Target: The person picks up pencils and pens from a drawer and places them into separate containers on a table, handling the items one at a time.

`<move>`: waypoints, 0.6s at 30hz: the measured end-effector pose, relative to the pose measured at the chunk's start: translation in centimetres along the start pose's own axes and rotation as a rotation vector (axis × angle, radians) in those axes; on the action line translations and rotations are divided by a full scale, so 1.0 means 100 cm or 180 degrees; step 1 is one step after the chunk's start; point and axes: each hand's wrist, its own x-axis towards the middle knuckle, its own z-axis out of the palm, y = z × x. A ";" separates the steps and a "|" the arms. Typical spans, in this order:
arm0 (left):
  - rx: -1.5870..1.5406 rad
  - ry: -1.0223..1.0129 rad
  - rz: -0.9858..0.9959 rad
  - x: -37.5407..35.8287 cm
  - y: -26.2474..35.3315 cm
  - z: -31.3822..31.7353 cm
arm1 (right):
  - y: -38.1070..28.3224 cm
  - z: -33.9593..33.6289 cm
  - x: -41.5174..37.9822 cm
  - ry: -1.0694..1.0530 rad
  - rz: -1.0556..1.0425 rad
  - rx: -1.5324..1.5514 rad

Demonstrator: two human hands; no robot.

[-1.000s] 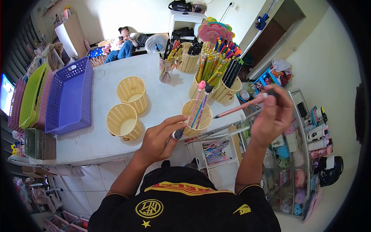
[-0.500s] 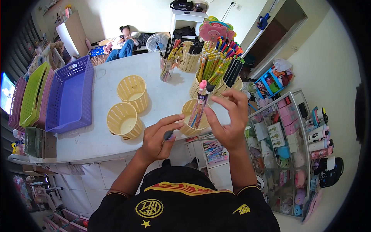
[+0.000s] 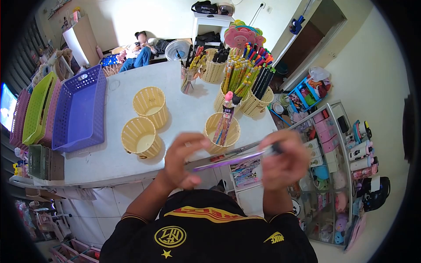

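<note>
A slim purple pen [image 3: 232,162] with a dark topper lies across the front of me, its topper end in the fingers of my right hand [image 3: 287,160], which is blurred by motion. At the pen's other end is my left hand [image 3: 179,161], thumb and fingers apart and also blurred. Just beyond, a cream woven basket [image 3: 232,141] holds a few pens [image 3: 226,118] with pink and black character toppers, leaning upright. Two more cream baskets, a front one [image 3: 142,149] and a rear one [image 3: 158,116], stand to the left with bare insides.
At the back right, baskets hold yellow pens [image 3: 237,74] and black pens [image 3: 263,83]. A clear cup [image 3: 187,83] of pens stands beside them. Purple [image 3: 81,118] and green trays [image 3: 39,109] line the left. Below the table edge, a drawer [image 3: 245,173] holds pens. Someone [image 3: 142,55] sits behind.
The pen with the dark topper has passed from my left hand to my right. My right hand has come away from the basket, down and to the right; my left hand's fingers have spread.
</note>
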 end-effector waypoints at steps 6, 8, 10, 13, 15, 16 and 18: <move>0.0009 0.0080 -0.1357 0.006 -0.013 0.026 | 0.024 -0.030 0.027 0.1076 0.0213 -0.0256; -0.0034 -0.0066 -0.1698 0.006 -0.015 0.028 | 0.029 -0.021 0.025 0.0967 0.0325 -0.0500; -0.0094 -0.0527 -0.2106 0.008 -0.017 0.026 | 0.035 -0.014 0.021 0.0944 0.0291 -0.0222; 0.0043 -0.0487 -0.1965 0.007 -0.019 0.028 | 0.049 -0.010 0.010 0.0062 0.0608 -0.0685; 0.0001 -0.0487 -0.2003 0.009 -0.015 0.026 | 0.054 -0.005 0.009 -0.0861 0.0864 -0.0991; -0.0043 -0.0479 -0.2039 0.010 -0.014 0.026 | 0.053 0.000 0.009 -0.0861 0.0858 -0.0990; 0.0023 -0.0475 -0.1915 0.008 -0.016 0.026 | 0.051 0.007 0.010 -0.0994 0.1119 -0.1289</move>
